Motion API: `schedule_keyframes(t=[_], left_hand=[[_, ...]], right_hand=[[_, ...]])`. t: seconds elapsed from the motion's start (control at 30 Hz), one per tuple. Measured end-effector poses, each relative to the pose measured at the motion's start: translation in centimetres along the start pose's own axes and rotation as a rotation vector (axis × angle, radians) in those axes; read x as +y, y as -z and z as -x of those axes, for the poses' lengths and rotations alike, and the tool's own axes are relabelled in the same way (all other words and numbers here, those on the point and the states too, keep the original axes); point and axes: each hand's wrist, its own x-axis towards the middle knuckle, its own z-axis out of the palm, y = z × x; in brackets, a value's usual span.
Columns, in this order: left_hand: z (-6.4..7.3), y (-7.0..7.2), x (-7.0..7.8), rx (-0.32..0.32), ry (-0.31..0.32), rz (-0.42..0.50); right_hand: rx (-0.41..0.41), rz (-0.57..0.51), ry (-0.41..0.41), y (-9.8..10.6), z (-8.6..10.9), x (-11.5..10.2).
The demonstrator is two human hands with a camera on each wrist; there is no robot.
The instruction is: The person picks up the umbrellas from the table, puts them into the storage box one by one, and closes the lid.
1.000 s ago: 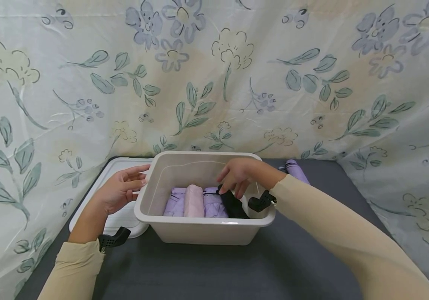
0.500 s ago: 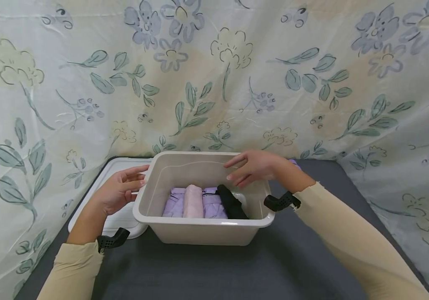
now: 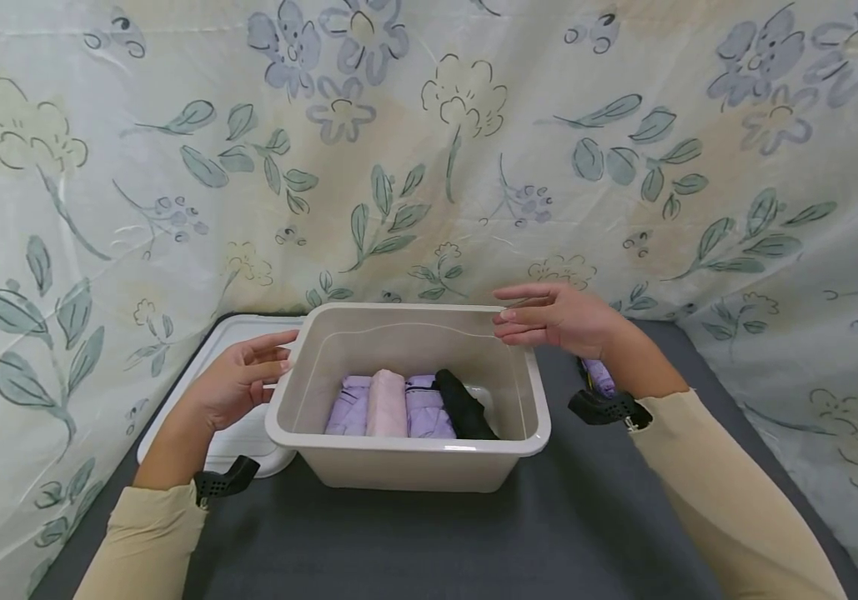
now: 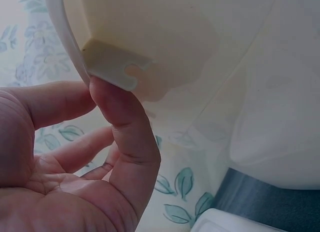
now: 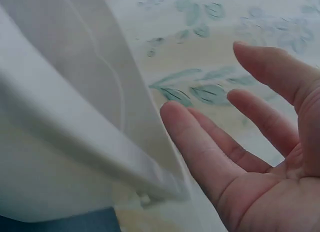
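Note:
A beige plastic storage bin [image 3: 413, 467] stands in the middle of the table. Inside it lie a folded lilac cloth [image 3: 349, 406], a rolled pink cloth [image 3: 387, 403], a second lilac bundle [image 3: 429, 408] and a black rolled item [image 3: 464, 407], side by side. My left hand [image 3: 237, 379] holds the bin's left rim; thumb and index finger meet at its edge in the left wrist view. Over the bin's back right corner, my right hand [image 3: 559, 321] has its fingers extended, holding nothing. The right wrist view shows its fingers [image 5: 200, 147] beside the rim.
A white lid [image 3: 237, 450] lies flat on the dark grey table [image 3: 413, 550], left of the bin and partly behind it. To the bin's right is a purple item [image 3: 598, 377], mostly hidden by my right wrist. A floral curtain [image 3: 398, 167] hangs behind.
My right hand has left the black item, risen out of the bin and moved right to the back right corner. My left hand has stayed at the left rim.

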Motion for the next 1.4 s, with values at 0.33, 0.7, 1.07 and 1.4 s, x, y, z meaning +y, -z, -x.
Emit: schedule_keyframes(t=[0.33,0.7,1.07,1.4], left_hand=[[-0.1,0.0,0.2,0.008,0.011,-0.009],[0.0,0.0,0.2,0.003,0.003,0.013],[-0.2,-0.1,0.0,0.006,0.005,-0.006],[0.0,0.1,0.0,0.009,0.006,-0.01]], right_hand=[[0.164,-0.124,0.123,5.1,2.3,2.7],[0.401,-0.117,0.167,9.7,3.4,6.5],[0.629,0.071,0.112,13.8,3.9,10.9],[0.705,0.299,0.021,15.9,3.2,13.8]])
